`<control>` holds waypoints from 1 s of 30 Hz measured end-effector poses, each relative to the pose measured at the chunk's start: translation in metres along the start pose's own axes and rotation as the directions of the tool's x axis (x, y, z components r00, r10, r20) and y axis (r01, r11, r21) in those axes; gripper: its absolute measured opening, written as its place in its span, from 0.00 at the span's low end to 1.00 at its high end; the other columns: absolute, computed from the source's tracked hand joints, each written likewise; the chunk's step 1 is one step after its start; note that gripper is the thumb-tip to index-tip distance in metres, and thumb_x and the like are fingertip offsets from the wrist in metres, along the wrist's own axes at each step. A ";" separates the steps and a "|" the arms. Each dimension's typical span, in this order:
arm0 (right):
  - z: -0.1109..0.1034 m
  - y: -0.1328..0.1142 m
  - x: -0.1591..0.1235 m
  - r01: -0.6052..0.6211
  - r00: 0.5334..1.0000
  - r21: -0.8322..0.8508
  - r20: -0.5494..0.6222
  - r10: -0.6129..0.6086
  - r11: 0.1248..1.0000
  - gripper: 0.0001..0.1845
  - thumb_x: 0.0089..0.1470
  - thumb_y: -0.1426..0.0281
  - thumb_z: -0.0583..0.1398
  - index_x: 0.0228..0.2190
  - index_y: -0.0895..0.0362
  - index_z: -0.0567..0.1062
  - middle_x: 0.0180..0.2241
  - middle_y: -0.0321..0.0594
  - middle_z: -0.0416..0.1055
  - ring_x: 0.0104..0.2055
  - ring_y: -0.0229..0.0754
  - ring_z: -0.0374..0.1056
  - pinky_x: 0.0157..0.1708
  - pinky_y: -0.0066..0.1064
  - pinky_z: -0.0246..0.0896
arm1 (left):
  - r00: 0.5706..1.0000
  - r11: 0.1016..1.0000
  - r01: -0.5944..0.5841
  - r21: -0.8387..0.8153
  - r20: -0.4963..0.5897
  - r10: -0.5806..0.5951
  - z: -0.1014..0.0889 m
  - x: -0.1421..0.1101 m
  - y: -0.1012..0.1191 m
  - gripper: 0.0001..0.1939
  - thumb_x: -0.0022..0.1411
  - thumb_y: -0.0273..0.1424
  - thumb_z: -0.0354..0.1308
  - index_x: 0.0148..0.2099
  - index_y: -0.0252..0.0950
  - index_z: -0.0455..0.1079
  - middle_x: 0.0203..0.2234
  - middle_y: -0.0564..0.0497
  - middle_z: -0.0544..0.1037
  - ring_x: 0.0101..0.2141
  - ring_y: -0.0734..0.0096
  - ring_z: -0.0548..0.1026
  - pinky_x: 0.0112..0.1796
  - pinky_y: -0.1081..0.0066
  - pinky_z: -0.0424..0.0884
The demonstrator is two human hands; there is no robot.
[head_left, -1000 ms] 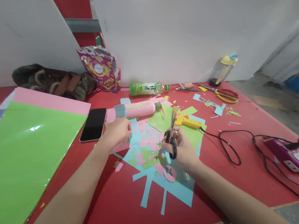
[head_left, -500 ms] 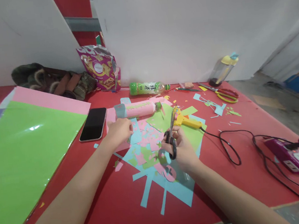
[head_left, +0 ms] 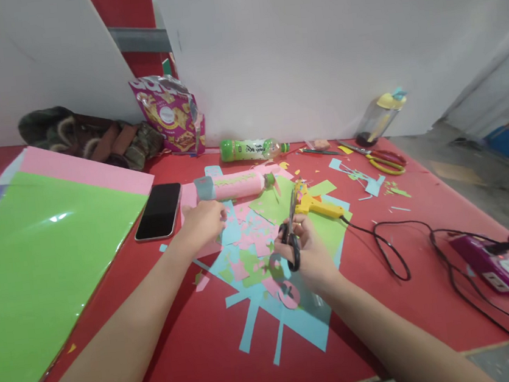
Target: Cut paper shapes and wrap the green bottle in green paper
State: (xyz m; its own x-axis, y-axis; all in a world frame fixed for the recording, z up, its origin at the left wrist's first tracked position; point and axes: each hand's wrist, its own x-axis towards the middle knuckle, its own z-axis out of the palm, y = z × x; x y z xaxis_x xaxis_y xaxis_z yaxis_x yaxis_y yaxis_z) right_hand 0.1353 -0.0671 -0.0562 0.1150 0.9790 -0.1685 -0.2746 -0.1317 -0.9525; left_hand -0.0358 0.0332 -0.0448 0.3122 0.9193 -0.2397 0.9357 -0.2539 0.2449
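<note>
Black-handled scissors (head_left: 291,241) are in my right hand (head_left: 310,257), blades pointing up and away from me. My left hand (head_left: 205,224) is closed, its fingers curled over pink and blue paper; what it holds, if anything, is hidden. Just beyond it lies a bottle wrapped in pink paper (head_left: 238,185) with a green cap. Many pink, green and blue paper scraps (head_left: 250,259) lie between and below my hands, on blue sheets (head_left: 304,323). Beside the scissors' tips is a yellow glue gun (head_left: 325,207).
A black phone (head_left: 159,212) and large green sheets (head_left: 61,268) lie on the left. Behind are a snack bag (head_left: 169,112) and a green drink bottle (head_left: 250,149). On the right are yellow-and-red-handled scissors (head_left: 387,162), a clear bottle (head_left: 377,119) and a purple power strip (head_left: 497,267) with a cord.
</note>
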 end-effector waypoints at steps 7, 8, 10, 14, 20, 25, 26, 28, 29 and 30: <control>-0.001 0.000 0.001 0.000 1.000 0.010 -0.012 0.001 1.000 0.21 0.32 0.75 0.63 0.28 0.52 0.59 0.23 0.26 0.57 0.23 0.31 0.59 0.21 0.24 0.58 | 0.982 0.985 -0.174 0.001 0.077 0.173 -0.001 -0.013 0.020 0.04 0.45 0.25 0.51 0.25 0.34 0.67 0.28 0.47 0.74 0.34 0.60 0.68 0.36 0.61 0.54; -0.001 0.000 0.002 0.005 1.000 0.006 -0.020 -0.005 1.000 0.21 0.32 0.75 0.63 0.28 0.52 0.59 0.23 0.26 0.57 0.23 0.31 0.59 0.22 0.24 0.58 | 0.971 0.977 -0.214 -0.007 0.105 0.213 0.002 -0.015 0.024 0.03 0.44 0.25 0.52 0.24 0.35 0.67 0.27 0.48 0.74 0.33 0.62 0.68 0.36 0.61 0.54; -0.002 -0.001 0.003 0.026 0.999 -0.012 -0.034 -0.026 1.000 0.20 0.32 0.75 0.63 0.28 0.52 0.60 0.24 0.26 0.58 0.23 0.31 0.59 0.23 0.24 0.58 | 0.952 0.962 -0.274 -0.023 0.138 0.274 0.009 -0.018 0.031 0.03 0.42 0.24 0.52 0.23 0.35 0.66 0.26 0.50 0.73 0.31 0.65 0.68 0.36 0.63 0.54; -0.003 -0.001 0.004 0.056 0.996 -0.043 -0.062 -0.059 0.998 0.19 0.34 0.74 0.62 0.29 0.52 0.60 0.24 0.27 0.59 0.24 0.31 0.59 0.24 0.24 0.58 | 0.933 0.941 -0.338 -0.037 0.117 0.340 0.017 -0.019 0.039 0.06 0.43 0.25 0.52 0.29 0.36 0.66 0.31 0.50 0.70 0.32 0.65 0.68 0.37 0.64 0.54; -0.003 -0.002 0.004 0.065 0.994 -0.047 -0.081 -0.068 0.997 0.19 0.35 0.74 0.62 0.29 0.51 0.59 0.25 0.26 0.60 0.25 0.31 0.59 0.24 0.24 0.58 | 0.907 0.910 -0.412 -0.037 0.077 0.414 0.017 -0.018 0.041 0.10 0.49 0.33 0.55 0.35 0.36 0.63 0.34 0.49 0.67 0.37 0.63 0.66 0.35 0.66 0.56; -0.003 -0.003 0.003 0.072 0.994 -0.044 -0.084 -0.075 0.996 0.19 0.35 0.74 0.62 0.29 0.51 0.60 0.25 0.26 0.59 0.24 0.31 0.60 0.23 0.24 0.60 | 0.912 0.917 -0.398 -0.033 0.094 0.400 0.022 -0.018 0.042 0.08 0.50 0.33 0.55 0.32 0.35 0.62 0.33 0.48 0.67 0.36 0.64 0.65 0.33 0.68 0.57; -0.003 -0.003 0.003 0.074 0.993 -0.047 -0.084 -0.078 0.996 0.19 0.35 0.74 0.62 0.29 0.51 0.60 0.25 0.26 0.59 0.25 0.31 0.60 0.24 0.25 0.60 | 0.912 0.916 -0.399 -0.036 0.093 0.400 0.023 -0.018 0.042 0.07 0.51 0.33 0.54 0.32 0.35 0.62 0.33 0.48 0.67 0.36 0.64 0.65 0.33 0.68 0.57; -0.004 -0.004 0.003 0.077 0.993 -0.053 -0.087 -0.082 0.996 0.18 0.35 0.74 0.62 0.29 0.51 0.60 0.25 0.27 0.60 0.25 0.32 0.60 0.25 0.25 0.60 | 0.910 0.915 -0.402 -0.039 0.088 0.404 0.025 -0.018 0.041 0.07 0.52 0.34 0.53 0.30 0.35 0.61 0.32 0.49 0.67 0.35 0.65 0.65 0.32 0.69 0.57; -0.004 -0.004 0.003 0.078 0.992 -0.052 -0.090 -0.083 0.996 0.18 0.35 0.74 0.62 0.29 0.51 0.60 0.25 0.27 0.60 0.25 0.31 0.60 0.25 0.25 0.60 | 0.910 0.913 -0.405 -0.046 0.083 0.407 0.025 -0.018 0.041 0.08 0.52 0.34 0.52 0.30 0.35 0.61 0.31 0.49 0.67 0.34 0.65 0.65 0.32 0.69 0.57; -0.004 -0.004 0.003 0.080 0.992 -0.048 -0.096 -0.084 0.996 0.18 0.35 0.74 0.62 0.29 0.51 0.60 0.25 0.27 0.60 0.25 0.31 0.60 0.25 0.25 0.60 | 0.909 0.912 -0.406 -0.056 0.078 0.410 0.025 -0.018 0.040 0.08 0.51 0.35 0.52 0.29 0.35 0.60 0.30 0.49 0.67 0.33 0.66 0.65 0.32 0.70 0.56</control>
State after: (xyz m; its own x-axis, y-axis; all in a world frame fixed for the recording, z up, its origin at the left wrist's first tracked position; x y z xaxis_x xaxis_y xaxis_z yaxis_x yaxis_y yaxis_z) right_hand 0.1403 -0.0644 -0.0538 0.2290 0.9671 -0.1112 -0.2185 -0.0603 -0.9740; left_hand 0.0006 -0.0011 -0.0542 0.6798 0.7081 -0.1910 0.7175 -0.5881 0.3733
